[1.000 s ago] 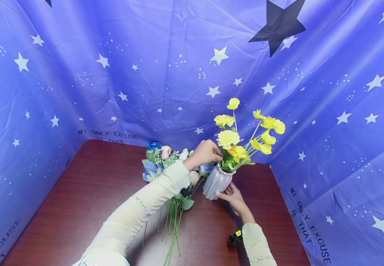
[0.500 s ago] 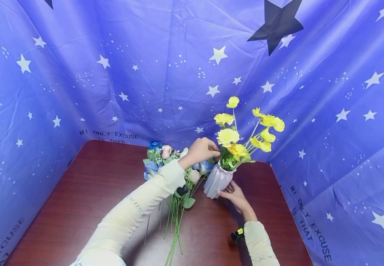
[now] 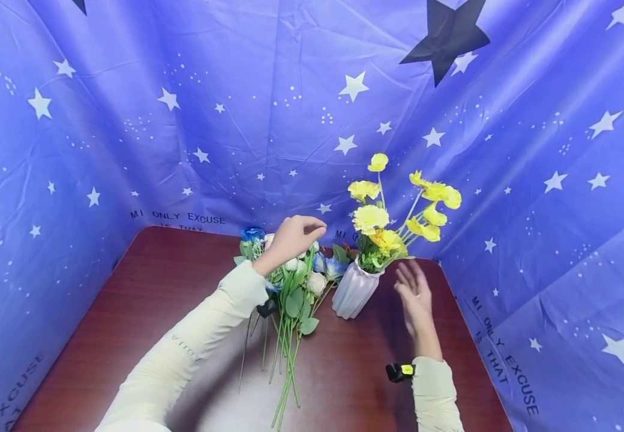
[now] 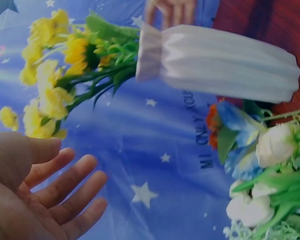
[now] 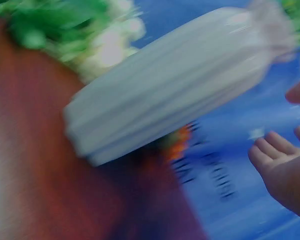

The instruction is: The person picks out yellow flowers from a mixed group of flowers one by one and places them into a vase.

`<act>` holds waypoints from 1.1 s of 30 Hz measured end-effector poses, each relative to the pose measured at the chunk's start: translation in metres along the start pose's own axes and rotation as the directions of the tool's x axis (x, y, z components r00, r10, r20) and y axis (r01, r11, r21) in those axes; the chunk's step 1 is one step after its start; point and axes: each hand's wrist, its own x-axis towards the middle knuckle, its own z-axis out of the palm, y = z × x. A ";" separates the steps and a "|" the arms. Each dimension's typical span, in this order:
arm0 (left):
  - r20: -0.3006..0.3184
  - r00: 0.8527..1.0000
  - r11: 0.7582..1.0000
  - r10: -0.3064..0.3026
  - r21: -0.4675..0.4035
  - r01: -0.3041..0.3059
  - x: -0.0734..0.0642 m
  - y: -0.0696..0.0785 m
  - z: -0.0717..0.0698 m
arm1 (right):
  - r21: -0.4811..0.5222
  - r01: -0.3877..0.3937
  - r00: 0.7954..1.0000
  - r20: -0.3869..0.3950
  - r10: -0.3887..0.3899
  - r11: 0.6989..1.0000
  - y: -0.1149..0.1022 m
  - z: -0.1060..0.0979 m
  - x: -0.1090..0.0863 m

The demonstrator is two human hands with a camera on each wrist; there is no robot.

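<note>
A white fluted vase stands upright on the table, holding several yellow flowers on green stems. To its left, above the loose flowers, my left hand hovers with nothing in it; the left wrist view shows its fingers loosely spread. My right hand is raised just right of the vase, apart from it, fingers extended and blurred. Beneath the left hand lies a pile of loose flowers: a blue rose, white blooms, blue petals and long green stems.
The brown wooden table carries everything. A blue curtain with white stars hangs behind and at both sides of it. Orange blooms lie behind the vase. A small black camera sits at the right wrist.
My left hand has drawn away from the flowers in the vase, leftward over the pile. My right hand has let go of the vase and risen to its right.
</note>
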 end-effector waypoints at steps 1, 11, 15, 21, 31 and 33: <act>-0.020 1.000 1.000 0.003 -0.012 -0.003 -0.002 -0.002 -0.004 | 0.034 0.017 0.999 -0.041 -0.015 0.999 -0.010 0.001 0.001; -0.239 0.971 0.997 0.028 -0.068 -0.045 -0.023 -0.011 -0.043 | 0.241 0.345 0.895 -0.377 -0.240 0.907 -0.107 0.027 0.006; -0.309 0.951 0.996 0.025 -0.073 -0.050 -0.031 -0.013 -0.058 | 0.207 0.496 0.831 -0.396 -0.392 0.843 -0.132 0.049 0.006; -0.393 0.918 0.997 0.056 -0.028 -0.073 -0.039 -0.018 -0.076 | -0.072 0.640 0.750 -0.160 -0.642 0.765 -0.151 0.095 0.004; -0.203 0.976 0.993 0.075 0.110 -0.053 -0.049 -0.044 -0.061 | -0.459 0.647 0.757 0.483 -0.440 0.609 -0.102 0.154 0.009; -0.124 0.991 0.991 0.059 0.128 -0.044 -0.052 -0.051 -0.053 | -0.514 0.613 0.775 0.542 -0.326 0.600 -0.084 0.159 0.011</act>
